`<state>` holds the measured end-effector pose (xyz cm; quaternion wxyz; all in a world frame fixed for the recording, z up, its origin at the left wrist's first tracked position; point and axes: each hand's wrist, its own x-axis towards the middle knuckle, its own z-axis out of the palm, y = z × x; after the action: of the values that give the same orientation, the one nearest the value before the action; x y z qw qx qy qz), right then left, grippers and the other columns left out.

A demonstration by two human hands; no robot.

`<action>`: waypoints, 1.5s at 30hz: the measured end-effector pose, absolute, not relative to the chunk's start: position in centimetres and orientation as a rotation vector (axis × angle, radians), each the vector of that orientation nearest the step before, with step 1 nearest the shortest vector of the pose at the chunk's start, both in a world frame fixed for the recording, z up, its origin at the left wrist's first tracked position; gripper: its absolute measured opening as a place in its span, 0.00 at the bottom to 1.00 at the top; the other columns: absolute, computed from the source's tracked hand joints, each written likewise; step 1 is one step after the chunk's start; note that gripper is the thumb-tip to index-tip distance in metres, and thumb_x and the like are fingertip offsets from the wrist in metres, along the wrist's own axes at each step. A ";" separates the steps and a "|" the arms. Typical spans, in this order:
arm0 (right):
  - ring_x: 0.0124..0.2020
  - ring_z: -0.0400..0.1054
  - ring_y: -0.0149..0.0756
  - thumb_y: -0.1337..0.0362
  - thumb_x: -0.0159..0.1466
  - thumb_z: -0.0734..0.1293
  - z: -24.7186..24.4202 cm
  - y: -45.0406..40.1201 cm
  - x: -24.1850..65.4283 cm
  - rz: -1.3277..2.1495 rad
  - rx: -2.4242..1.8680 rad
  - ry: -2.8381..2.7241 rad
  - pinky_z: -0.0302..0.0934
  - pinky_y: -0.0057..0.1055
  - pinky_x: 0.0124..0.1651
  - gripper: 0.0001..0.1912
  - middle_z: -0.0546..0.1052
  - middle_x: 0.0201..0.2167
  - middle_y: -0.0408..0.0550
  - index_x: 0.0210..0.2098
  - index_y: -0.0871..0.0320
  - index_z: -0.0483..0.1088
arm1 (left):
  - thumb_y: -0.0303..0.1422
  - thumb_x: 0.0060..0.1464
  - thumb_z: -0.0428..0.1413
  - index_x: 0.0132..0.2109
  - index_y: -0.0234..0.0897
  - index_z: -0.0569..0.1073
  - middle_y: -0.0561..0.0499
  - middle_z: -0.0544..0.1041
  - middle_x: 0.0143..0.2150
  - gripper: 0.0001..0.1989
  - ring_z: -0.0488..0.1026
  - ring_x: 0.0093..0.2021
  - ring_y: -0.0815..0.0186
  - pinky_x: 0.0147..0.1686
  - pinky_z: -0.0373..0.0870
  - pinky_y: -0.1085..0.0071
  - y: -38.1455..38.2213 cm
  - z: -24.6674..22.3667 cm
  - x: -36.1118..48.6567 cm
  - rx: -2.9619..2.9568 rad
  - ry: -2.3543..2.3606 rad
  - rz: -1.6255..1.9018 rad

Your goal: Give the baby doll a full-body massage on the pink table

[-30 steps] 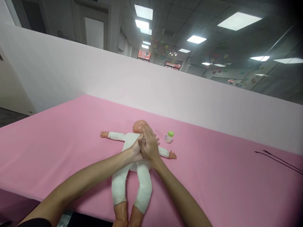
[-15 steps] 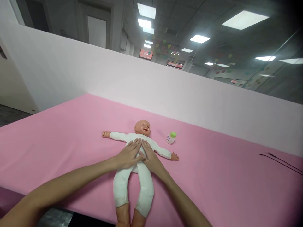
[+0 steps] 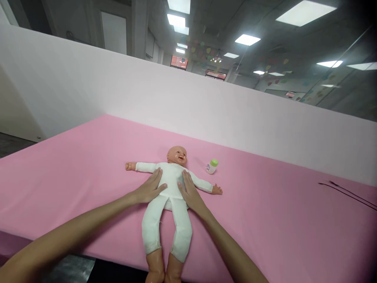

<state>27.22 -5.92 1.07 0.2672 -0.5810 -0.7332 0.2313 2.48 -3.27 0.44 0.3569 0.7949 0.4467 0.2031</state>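
A baby doll (image 3: 171, 179) with a white cloth body lies on its back, arms spread and head toward the wall. My left hand (image 3: 150, 186) rests along the side of its torso at the left, fingers extended and thumb pointing inward. Along the torso's other side lies my right hand (image 3: 190, 191), also with straight fingers and its thumb on the white cloth. The doll's chest and belly show between the two hands. Just beyond the doll's arm on the right stands a small clear bottle (image 3: 211, 166) with a green cap.
The doll lies on a pink-covered table (image 3: 265, 204). A low white wall (image 3: 188, 102) runs behind the table, with glass above it. Two thin black cords (image 3: 347, 193) lie at the right. The table's front edge is near the doll's feet.
My hands were together on the middle of the doll's chest. They have slid apart, one to each side of the torso. The view has tilted slightly.
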 end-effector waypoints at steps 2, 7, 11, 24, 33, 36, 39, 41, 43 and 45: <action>0.78 0.28 0.44 0.39 0.72 0.52 1.6 -7.3 27.2 0.717 -1.593 -1.983 0.31 0.52 0.77 0.44 0.37 0.77 0.52 0.76 0.60 0.38 | 0.61 0.66 0.37 0.77 0.33 0.35 0.43 0.27 0.77 0.47 0.25 0.76 0.52 0.74 0.33 0.51 -4.6 0.9 1.8 2.046 1.152 0.451; 0.77 0.26 0.44 0.37 0.71 0.52 2.8 -9.0 25.8 0.810 -1.544 -2.078 0.29 0.51 0.77 0.44 0.36 0.77 0.49 0.76 0.57 0.38 | 0.59 0.67 0.38 0.77 0.33 0.39 0.44 0.32 0.78 0.45 0.28 0.77 0.54 0.74 0.33 0.53 -6.9 2.7 3.3 2.232 1.040 0.420; 0.78 0.31 0.43 0.40 0.73 0.49 2.8 -6.9 24.7 0.737 -1.413 -2.135 0.32 0.51 0.77 0.40 0.42 0.77 0.51 0.76 0.57 0.42 | 0.59 0.66 0.38 0.77 0.30 0.41 0.41 0.36 0.78 0.45 0.31 0.77 0.54 0.74 0.33 0.54 -6.1 3.3 6.4 2.268 1.028 0.511; 0.77 0.38 0.49 0.38 0.71 0.53 0.8 -6.7 28.2 0.620 -1.611 -1.886 0.37 0.52 0.77 0.45 0.45 0.76 0.56 0.75 0.62 0.45 | 0.61 0.65 0.37 0.77 0.32 0.36 0.41 0.30 0.77 0.47 0.28 0.76 0.51 0.74 0.36 0.51 -3.8 0.7 2.2 2.087 1.227 0.437; 0.76 0.44 0.41 0.51 0.75 0.51 2.2 -5.9 24.4 0.602 -1.330 -2.127 0.39 0.51 0.77 0.31 0.52 0.75 0.51 0.74 0.55 0.51 | 0.59 0.67 0.34 0.76 0.28 0.40 0.41 0.33 0.78 0.45 0.29 0.77 0.54 0.74 0.36 0.51 -4.0 2.6 6.5 2.198 1.141 0.521; 0.75 0.47 0.45 0.50 0.74 0.54 1.6 -3.2 24.6 0.428 -1.396 -2.073 0.40 0.54 0.76 0.32 0.56 0.74 0.56 0.72 0.58 0.55 | 0.59 0.67 0.34 0.76 0.28 0.42 0.37 0.36 0.78 0.45 0.30 0.77 0.52 0.73 0.36 0.47 -1.2 1.7 7.4 2.193 1.201 0.607; 0.74 0.49 0.48 0.46 0.73 0.54 1.1 -2.7 25.9 0.378 -1.487 -1.964 0.44 0.54 0.75 0.35 0.59 0.72 0.58 0.71 0.60 0.57 | 0.60 0.66 0.35 0.77 0.31 0.40 0.37 0.34 0.78 0.46 0.29 0.77 0.51 0.73 0.35 0.48 0.1 0.5 6.2 2.165 1.243 0.642; 0.75 0.48 0.48 0.43 0.73 0.53 0.9 -3.6 26.9 0.403 -1.552 -1.904 0.44 0.54 0.75 0.37 0.57 0.73 0.59 0.72 0.62 0.55 | 0.61 0.65 0.36 0.77 0.32 0.37 0.39 0.30 0.77 0.47 0.28 0.77 0.50 0.73 0.35 0.49 -0.4 0.2 4.7 2.150 1.242 0.561; 0.76 0.45 0.48 0.42 0.73 0.52 0.8 -5.2 27.7 0.476 -1.599 -1.879 0.42 0.54 0.76 0.40 0.53 0.74 0.59 0.73 0.63 0.51 | 0.62 0.65 0.37 0.77 0.33 0.36 0.41 0.28 0.77 0.48 0.26 0.76 0.50 0.73 0.35 0.48 -1.8 0.3 3.1 2.140 1.222 0.407; 0.77 0.40 0.47 0.42 0.73 0.52 0.9 -7.0 28.1 0.571 -1.607 -1.889 0.39 0.52 0.76 0.41 0.47 0.76 0.57 0.75 0.63 0.47 | 0.62 0.65 0.37 0.77 0.32 0.36 0.43 0.28 0.77 0.48 0.25 0.76 0.50 0.73 0.35 0.48 -3.6 0.9 1.9 2.139 1.206 0.280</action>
<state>28.07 -7.01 0.85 0.2939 -0.6034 -0.7096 0.2146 1.88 -3.63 0.87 0.3286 0.8174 0.4610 0.1071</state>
